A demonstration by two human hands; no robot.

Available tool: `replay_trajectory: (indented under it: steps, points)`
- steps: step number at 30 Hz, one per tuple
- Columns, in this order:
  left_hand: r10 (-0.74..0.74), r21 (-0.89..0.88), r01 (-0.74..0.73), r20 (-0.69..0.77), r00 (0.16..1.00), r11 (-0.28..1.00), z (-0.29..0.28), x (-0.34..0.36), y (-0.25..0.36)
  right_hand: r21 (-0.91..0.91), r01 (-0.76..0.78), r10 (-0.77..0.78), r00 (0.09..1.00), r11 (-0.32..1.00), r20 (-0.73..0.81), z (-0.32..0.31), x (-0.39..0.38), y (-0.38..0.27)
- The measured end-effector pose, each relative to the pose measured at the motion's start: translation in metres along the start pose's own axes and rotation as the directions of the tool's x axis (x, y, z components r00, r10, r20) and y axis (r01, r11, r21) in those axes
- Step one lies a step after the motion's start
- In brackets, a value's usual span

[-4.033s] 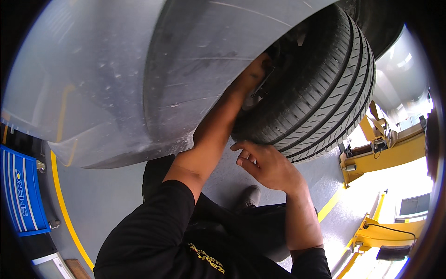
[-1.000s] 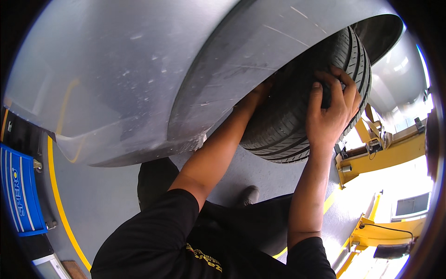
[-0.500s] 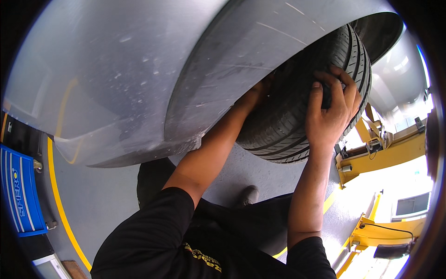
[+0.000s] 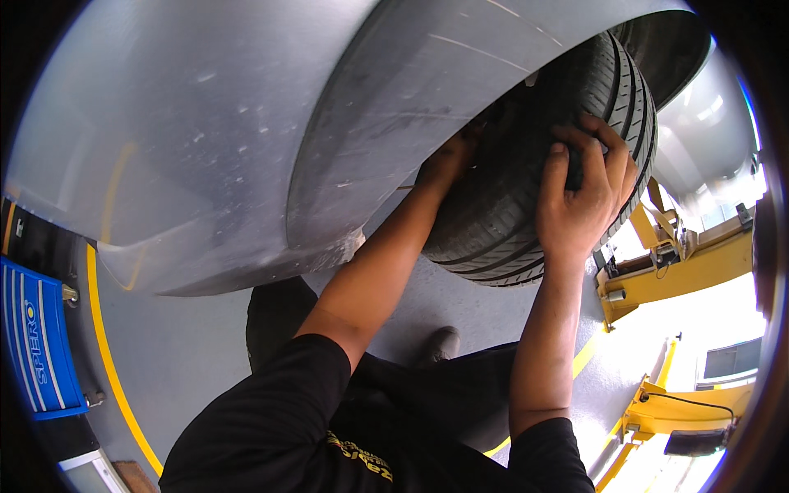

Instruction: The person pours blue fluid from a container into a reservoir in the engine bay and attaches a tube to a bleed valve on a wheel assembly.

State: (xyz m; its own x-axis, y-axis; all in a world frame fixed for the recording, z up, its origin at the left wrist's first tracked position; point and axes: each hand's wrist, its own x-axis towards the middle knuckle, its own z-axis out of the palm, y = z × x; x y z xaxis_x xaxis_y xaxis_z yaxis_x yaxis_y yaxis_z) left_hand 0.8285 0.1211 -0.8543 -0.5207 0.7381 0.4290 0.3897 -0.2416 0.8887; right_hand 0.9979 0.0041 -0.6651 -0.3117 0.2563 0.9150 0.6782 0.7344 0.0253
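A black tyre (image 4: 493, 218) with a grooved tread sits under the wheel arch of a silver car. My right hand (image 4: 588, 185) grips it, palm against the tread and bent fingers hooked over the shoulder toward the sidewall. On the near side of the wheel, my left hand (image 4: 454, 156) reaches up into the gap between the tyre and the scuffed bumper (image 4: 386, 123). Its fingers are lost in the dark of the arch, so whatever they touch is hidden.
Yellow lift arms (image 4: 682, 279) extend at the right, beside and below the car. A blue tool cabinet (image 4: 41, 337) stands at the far left, near a yellow floor line (image 4: 107, 353). The bumper's lower edge hangs close above my left forearm.
The car body sits slightly farther left in view, and the gap by the tyre looks a little wider. My left forearm has shifted slightly; my right hand keeps its place on the tyre.
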Motion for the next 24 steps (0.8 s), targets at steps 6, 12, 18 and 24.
replay_trajectory:
  steps: [6,12,18,24]
  points:
    - [0.008,0.037,-0.01,0.031,0.999,0.999,-0.008,-0.004,0.012,0.008,0.013,-0.013,0.999,1.0,-0.038,0.001,0.0,-0.001]
    - [0.035,-0.031,-0.033,0.065,0.997,0.999,-0.013,0.002,0.017,0.001,0.014,-0.014,0.999,1.0,-0.048,0.002,0.002,-0.002]
    - [0.172,0.109,-0.166,-0.049,0.984,0.98,-0.001,0.01,0.023,0.071,0.006,-0.004,1.0,0.997,-0.03,-0.006,-0.001,0.006]
    - [0.404,0.407,-0.289,-0.23,0.885,0.867,-0.009,0.024,0.052,0.169,-0.067,0.068,0.998,0.983,-0.001,-0.018,-0.001,0.011]
